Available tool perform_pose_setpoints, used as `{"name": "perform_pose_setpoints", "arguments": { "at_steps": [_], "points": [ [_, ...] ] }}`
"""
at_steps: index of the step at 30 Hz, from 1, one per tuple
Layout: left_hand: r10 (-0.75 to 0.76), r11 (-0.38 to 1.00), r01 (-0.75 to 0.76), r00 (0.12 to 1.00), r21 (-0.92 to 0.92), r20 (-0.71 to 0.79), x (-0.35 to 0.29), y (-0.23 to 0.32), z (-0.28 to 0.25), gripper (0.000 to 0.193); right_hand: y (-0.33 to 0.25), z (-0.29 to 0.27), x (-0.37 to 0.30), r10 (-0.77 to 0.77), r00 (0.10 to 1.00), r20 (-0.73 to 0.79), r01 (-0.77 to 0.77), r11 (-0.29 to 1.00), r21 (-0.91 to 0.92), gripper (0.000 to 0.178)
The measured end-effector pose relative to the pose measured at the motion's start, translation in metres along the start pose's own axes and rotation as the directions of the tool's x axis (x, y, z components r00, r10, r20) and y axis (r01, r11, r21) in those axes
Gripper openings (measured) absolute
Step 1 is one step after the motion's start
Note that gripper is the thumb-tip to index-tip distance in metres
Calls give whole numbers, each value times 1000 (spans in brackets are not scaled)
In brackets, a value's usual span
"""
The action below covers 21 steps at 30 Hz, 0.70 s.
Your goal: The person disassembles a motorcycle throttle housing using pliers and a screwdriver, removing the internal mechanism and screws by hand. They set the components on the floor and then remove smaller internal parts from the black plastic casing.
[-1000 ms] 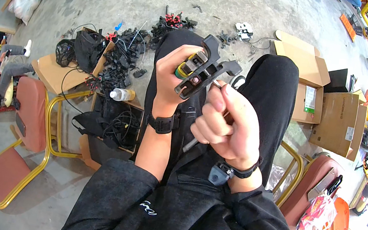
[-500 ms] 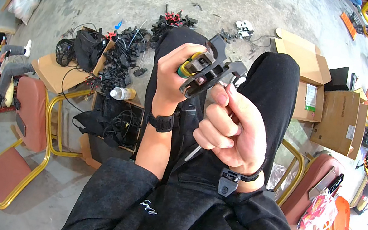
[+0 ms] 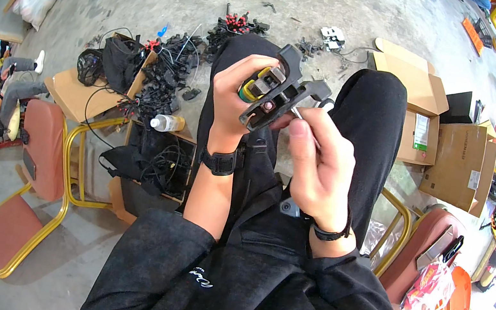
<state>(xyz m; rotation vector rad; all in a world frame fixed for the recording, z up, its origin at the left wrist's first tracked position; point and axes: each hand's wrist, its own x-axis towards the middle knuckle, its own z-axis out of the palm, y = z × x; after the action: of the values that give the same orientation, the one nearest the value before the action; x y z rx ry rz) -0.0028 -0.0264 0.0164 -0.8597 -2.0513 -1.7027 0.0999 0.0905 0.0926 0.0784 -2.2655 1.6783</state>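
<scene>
Raised between my knees, my left hand (image 3: 236, 91) is closed around a black-jawed hand tool (image 3: 279, 98) with yellow and green on its grip. A round bolt shows in the tool's black body. From the right, my right hand (image 3: 322, 163) pinches a thin metal rod (image 3: 297, 113) between thumb and fingers. The rod's upper end meets the lower right side of the black part; whether it sits in a hole there I cannot tell. My right fingers hide the rest of the rod. Black straps circle both wrists.
A pile of black cables and parts (image 3: 168, 64) lies on the floor at the left, near a clear bottle (image 3: 167, 123). Open cardboard boxes (image 3: 454, 163) stand at the right. Chairs (image 3: 44, 149) flank me on both sides. Other people sit at the far left.
My right hand has turned, its thumb now pointing up and its back more to the right. The rod end that hung below its fingers is now hidden. The left hand barely moved.
</scene>
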Motion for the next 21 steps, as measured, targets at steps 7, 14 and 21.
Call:
{"name": "perform_pose_setpoints", "arguments": {
  "at_steps": [7,14,21],
  "points": [
    [-72,997,73,997,21,-7,-1,2,2,52,1,0,3,316,912,260,-409,683,605,30],
    [12,993,-18,999,113,51,0,1,0,28,7,-15,7,0,667,745,-678,-414,607,25],
    [63,989,-55,996,135,-61,-5,4,3,27,-7,-12,1,31,658,753,-602,-579,550,26]
  ]
}}
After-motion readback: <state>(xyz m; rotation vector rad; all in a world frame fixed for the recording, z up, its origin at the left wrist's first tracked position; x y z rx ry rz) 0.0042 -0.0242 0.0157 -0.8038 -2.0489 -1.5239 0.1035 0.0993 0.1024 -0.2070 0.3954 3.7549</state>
